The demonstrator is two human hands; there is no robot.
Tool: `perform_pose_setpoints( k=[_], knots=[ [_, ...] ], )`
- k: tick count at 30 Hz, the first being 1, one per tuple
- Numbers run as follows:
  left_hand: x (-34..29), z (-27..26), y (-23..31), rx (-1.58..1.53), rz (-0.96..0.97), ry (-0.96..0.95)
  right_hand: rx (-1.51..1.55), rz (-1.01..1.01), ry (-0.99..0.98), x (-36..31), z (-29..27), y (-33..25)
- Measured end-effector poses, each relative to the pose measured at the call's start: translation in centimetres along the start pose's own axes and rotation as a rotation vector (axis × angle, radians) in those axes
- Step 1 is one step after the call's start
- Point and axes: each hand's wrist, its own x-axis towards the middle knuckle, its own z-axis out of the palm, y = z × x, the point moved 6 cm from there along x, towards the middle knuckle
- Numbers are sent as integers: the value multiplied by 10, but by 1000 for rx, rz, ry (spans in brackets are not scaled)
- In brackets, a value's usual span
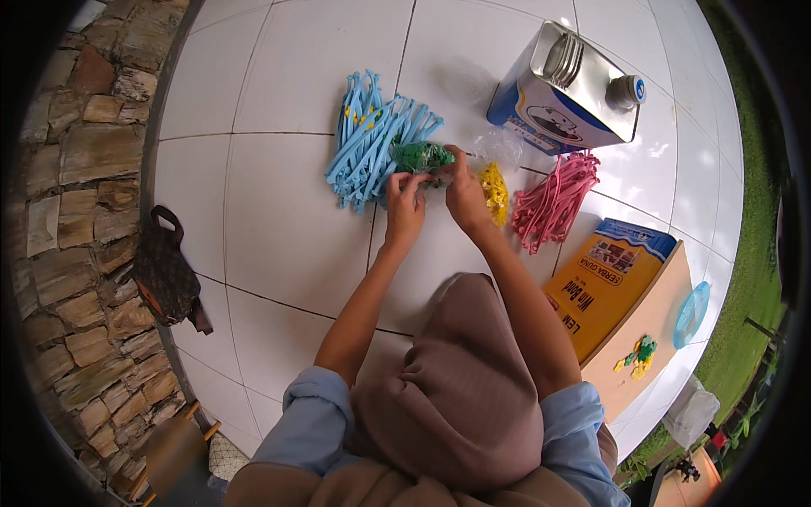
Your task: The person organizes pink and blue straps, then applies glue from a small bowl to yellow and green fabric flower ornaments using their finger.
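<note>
A clear plastic bag of small green pieces (422,157) is between my hands, over the white tiles. My left hand (405,203) pinches its near left edge with fingers closed. On the right edge, my right hand (465,194) grips with its thumb and fingers. Just left of the bag lies a heap of light blue strips (359,156), with a few yellow bits on top. To the right of my right hand is a cluster of yellow pieces (494,194). Beyond that lies a bundle of pink strips (553,201). The bag's opening cannot be made out.
A metal can (541,106) with a capped spout stands far right. Nearer, a box with an orange printed side (604,279) bears green and yellow bits (638,359) and a light blue dish (693,315). A brown bag (169,270) lies left, by the stone wall (101,169).
</note>
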Motion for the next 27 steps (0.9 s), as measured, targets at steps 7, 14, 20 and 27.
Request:
perform_pose_setpoints(
  k=[7,14,20,27],
  knots=[
    [-13,14,48,156,-103,-49,-22,-63,316,-41,-73,-43],
    [-25,24,227,-382,316,-154,-308,-162,282,-133,-242,-138],
    [-102,115,360,-420,618,-997,-420,211,458,-307,-345,-83],
    [-121,185,378,-31,955,-967,-321,299,562,-379,-335,-1]
  ],
)
